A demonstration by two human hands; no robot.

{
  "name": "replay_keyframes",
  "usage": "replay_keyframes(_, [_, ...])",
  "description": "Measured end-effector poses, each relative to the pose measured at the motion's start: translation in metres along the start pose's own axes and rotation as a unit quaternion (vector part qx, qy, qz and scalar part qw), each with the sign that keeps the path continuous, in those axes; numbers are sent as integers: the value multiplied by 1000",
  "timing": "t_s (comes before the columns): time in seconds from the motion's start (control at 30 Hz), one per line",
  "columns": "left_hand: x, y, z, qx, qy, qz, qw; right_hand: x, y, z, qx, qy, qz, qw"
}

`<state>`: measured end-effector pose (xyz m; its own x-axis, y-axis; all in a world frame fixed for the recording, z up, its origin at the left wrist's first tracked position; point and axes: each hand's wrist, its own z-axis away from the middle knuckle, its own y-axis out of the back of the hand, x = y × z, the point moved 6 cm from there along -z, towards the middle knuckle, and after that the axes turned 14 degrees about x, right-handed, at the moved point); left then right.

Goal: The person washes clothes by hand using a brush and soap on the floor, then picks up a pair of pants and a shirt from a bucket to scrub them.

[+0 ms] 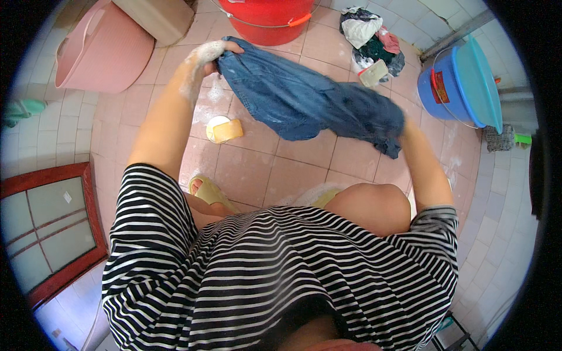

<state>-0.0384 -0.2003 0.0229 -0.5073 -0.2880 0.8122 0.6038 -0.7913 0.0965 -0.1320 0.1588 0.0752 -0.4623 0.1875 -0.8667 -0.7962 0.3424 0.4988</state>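
A blue denim garment (pixel 290 96) is stretched between my two hands above the tiled floor. Soap suds cover the back and wrist of my left hand (pixel 215 53), which grips the garment's upper left end. At the other end, my right hand (pixel 403 125) is mostly hidden behind the bunched cloth, so its fingers do not show; the fabric stays raised there. Below the garment, a yellow bar of soap (pixel 228 131) rests partly on a small white round dish (pixel 212 126) on the floor.
A red bucket (pixel 268 24) stands ahead, and a pink tub (pixel 105 52) is at the far left. Piled clothes (pixel 373 37) lie ahead right, with a scrubbing brush (pixel 373 73) against them. Further right is a blue bucket (pixel 443 85) with a turquoise basin (pixel 480 83). Suds spot the pink tiles (pixel 303 164).
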Motion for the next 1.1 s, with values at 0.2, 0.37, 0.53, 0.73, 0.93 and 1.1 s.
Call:
replay_keyframes(0.2, [30,46,15,-2,-13,72,997,101,189,160,425,-386,-245,781])
replay_keyframes(0.37, [54,-31,41,-23,52,247,967,214,275,272,528,-441,-176,704])
replay_keyframes(0.53, [65,-70,30,-68,6,156,985,150,150,101,442,-349,133,815])
replay_keyframes(0.73, [110,-166,145,-254,-54,274,926,-68,38,-45,244,-2,-49,969])
replay_keyframes(0.93, [146,-159,185,-87,-298,127,942,-76,89,-76,453,66,-30,889])
replay_keyframes(1.1, [34,-146,115,103,-355,-179,912,-90,123,-70,479,-105,-175,854])
